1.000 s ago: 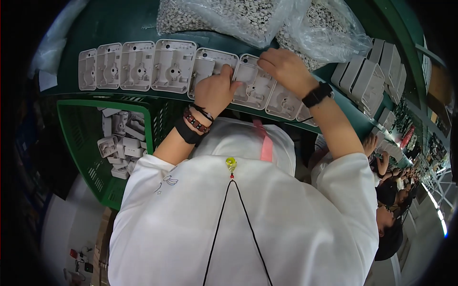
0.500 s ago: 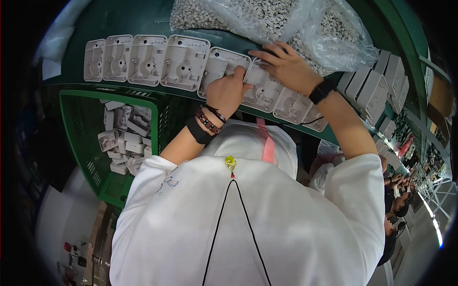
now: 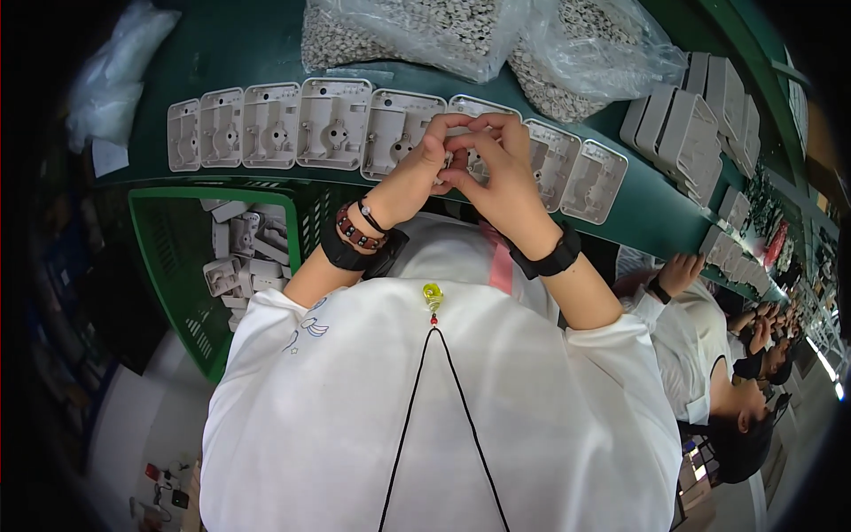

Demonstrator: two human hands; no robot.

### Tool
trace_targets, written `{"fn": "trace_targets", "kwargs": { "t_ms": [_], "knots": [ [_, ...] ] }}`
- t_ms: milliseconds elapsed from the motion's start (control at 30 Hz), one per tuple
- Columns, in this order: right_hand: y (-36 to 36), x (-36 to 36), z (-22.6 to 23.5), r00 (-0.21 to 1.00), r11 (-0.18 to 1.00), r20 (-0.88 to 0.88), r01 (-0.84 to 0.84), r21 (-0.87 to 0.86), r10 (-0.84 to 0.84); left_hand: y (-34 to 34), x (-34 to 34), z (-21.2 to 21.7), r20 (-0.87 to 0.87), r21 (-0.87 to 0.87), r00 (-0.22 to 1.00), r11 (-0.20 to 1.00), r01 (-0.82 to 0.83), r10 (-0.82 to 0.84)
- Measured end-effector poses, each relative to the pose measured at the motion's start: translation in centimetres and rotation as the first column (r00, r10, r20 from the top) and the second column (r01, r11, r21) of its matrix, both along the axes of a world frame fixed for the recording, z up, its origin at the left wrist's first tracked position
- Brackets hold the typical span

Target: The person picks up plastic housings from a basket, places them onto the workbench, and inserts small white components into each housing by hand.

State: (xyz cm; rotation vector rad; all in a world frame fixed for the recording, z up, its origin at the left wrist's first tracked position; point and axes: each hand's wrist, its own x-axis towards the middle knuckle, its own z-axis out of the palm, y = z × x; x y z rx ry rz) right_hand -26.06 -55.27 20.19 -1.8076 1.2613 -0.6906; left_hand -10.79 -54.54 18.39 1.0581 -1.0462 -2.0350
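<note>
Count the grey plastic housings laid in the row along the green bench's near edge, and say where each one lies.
8, possibly more hidden. Five lie left of the hands. One sits behind the fingers, mostly covered. Two lie to the right.

Running across the upper view: long dark green desk (image 3: 222, 53), curving toward the right rim. Standing below its left end: green plastic crate (image 3: 168, 257). Showing pale grey at lower left: floor (image 3: 142, 434). Glaring at far right: bright ceiling lights (image 3: 831, 372).

Factory assembly line, long green counter (image 3: 266, 49), row of grey plastic housings (image 3: 332, 124), bagged parts (image 3: 425, 31), workers seated alongside (image 3: 700, 355)
</note>
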Motion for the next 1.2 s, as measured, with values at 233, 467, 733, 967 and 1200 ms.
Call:
{"fn": "trace_targets", "kwargs": {
  "t_ms": [233, 467, 733, 967, 1200],
  "knots": [
    [1.1, -1.8, 0.4, 1.0, 0.994, -0.002, 0.031, -0.105, -0.031, -0.2, -1.6, 1.9, -0.041, 0.051, 0.998, 0.997, 0.057, -0.055],
    [1.7, -3.0, 0.3, 0.999, 0.987, -0.019, 0.042, -0.153, -0.046, -0.3, -3.3, 1.7, -0.203, 0.232, 0.977, 0.967, 0.107, -0.059],
    [3.2, -4.3, 0.4, 0.985, 0.995, 0.143, 0.099, 0.025, -0.101, -0.5, -3.3, 1.2, -0.224, 0.35, 0.973, 0.927, 0.138, -0.06],
    [2.4, -3.1, -0.5, 0.77, 0.748, 0.436, 0.079, 0.658, -0.465, 1.2, -2.7, 1.8, 0.243, 0.055, 0.962, 0.992, 0.113, -0.123],
    [0.8, -1.5, -0.2, 0.918, 0.397, 0.364, -0.278, 0.875, -0.159, 3.3, 0.6, -0.2, 0.213, -0.074, 0.977, 0.997, 0.036, -0.02]
  ]
}}
